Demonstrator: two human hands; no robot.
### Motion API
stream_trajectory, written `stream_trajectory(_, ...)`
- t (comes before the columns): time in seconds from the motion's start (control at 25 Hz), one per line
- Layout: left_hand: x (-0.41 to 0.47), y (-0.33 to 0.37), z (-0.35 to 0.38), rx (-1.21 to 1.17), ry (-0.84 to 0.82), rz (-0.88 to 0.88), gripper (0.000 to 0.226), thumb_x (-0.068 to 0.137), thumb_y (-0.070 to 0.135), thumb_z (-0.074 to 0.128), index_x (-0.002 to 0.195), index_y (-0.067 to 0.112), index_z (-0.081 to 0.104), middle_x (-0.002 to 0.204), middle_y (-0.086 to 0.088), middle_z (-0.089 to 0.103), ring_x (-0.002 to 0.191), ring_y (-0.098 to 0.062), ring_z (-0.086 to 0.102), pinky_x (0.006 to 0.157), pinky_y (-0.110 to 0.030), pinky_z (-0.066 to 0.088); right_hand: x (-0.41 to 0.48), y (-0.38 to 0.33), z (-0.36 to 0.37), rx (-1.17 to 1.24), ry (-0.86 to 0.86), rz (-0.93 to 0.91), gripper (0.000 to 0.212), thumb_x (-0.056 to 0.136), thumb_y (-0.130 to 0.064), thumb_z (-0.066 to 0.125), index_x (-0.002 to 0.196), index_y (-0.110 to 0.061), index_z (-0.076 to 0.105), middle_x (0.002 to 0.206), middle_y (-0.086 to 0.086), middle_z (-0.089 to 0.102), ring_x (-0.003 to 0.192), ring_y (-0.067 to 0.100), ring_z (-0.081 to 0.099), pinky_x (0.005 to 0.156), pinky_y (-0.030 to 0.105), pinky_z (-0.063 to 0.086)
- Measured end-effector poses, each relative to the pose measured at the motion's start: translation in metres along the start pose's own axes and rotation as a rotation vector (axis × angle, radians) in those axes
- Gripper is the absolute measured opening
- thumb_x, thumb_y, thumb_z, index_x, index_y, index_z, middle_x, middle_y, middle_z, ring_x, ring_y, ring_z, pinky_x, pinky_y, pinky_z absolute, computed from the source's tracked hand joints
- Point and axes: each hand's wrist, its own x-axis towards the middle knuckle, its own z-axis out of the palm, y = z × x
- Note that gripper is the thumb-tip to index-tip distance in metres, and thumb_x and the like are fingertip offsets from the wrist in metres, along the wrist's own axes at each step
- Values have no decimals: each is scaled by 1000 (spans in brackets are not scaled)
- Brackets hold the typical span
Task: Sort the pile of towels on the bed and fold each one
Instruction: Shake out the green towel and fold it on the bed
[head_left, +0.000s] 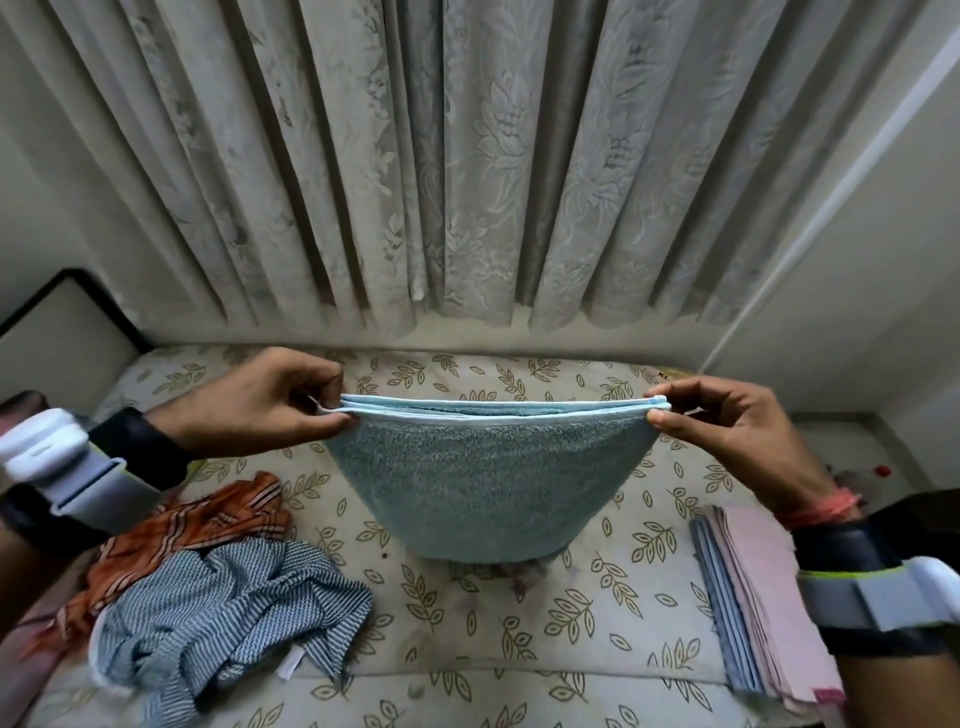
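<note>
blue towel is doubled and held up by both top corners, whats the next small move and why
Probably bring the left hand across to the right hand, halving the light blue towel again. Each hand pinches a top corner, its edges are lined up, and it looks wider than the folded stack at the right.

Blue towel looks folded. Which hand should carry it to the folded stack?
Probably the right hand: the folded stack lies on its side of the bed, while the left hand is nearer the unfolded pile.
</note>
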Motion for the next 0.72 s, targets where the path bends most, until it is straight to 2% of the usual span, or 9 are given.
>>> stream_trajectory(0.08,1,1,0,-32,-53,-15,20,84,22,76,70,18,63,82,-8,71,76,-26,68,70,-46,59,-2,3,-5,-11,-16,0,30,71,-29,81,99,-19,79,100,11,75,92,27,73,85,37,60)
stream_trajectory(0.16,5,3,-5,-102,-132,-60,21,82,23,77,67,17,63,77,-12,69,67,-27,64,60,-39,54,1,3,-10,15,-31,4,27,71,-22,81,98,-17,79,100,12,76,93,28,73,86,36,60)
stream_trajectory(0.24,11,5,-10,-156,-156,-80,23,80,20,78,65,13,62,68,-16,63,58,-20,53,51,-29,40,4,-1,-15,58,-57,-1,25,72,-16,79,97,-11,78,100,13,76,93,26,72,85,31,59)
stream_trajectory(0.4,29,11,-20,-159,-21,-26,20,82,13,76,69,6,63,67,-15,65,58,-15,54,50,-25,41,23,-8,-18,61,10,-44,29,74,-14,79,103,-9,76,100,16,76,90,20,71,85,26,58)
stream_trajectory(0.56,44,15,-14,-102,98,19,22,82,14,76,71,3,61,58,1,57,51,-5,46,44,-17,34,37,-4,-15,91,79,-72,29,75,-17,78,104,-13,75,103,19,75,89,22,69,82,25,60)
stream_trajectory(0.64,47,15,-11,-39,151,50,23,83,14,75,71,1,60,60,1,58,54,-2,49,47,-18,40,39,-2,-12,101,119,-89,30,75,-17,77,104,-12,74,103,16,75,91,23,70,84,27,60)
stream_trajectory(0.72,48,14,-11,57,194,105,22,84,12,75,71,3,59,66,-5,61,61,-3,55,57,-21,50,39,-1,-11,116,148,-102,32,76,-15,77,107,-9,72,104,14,75,93,21,70,87,29,60)
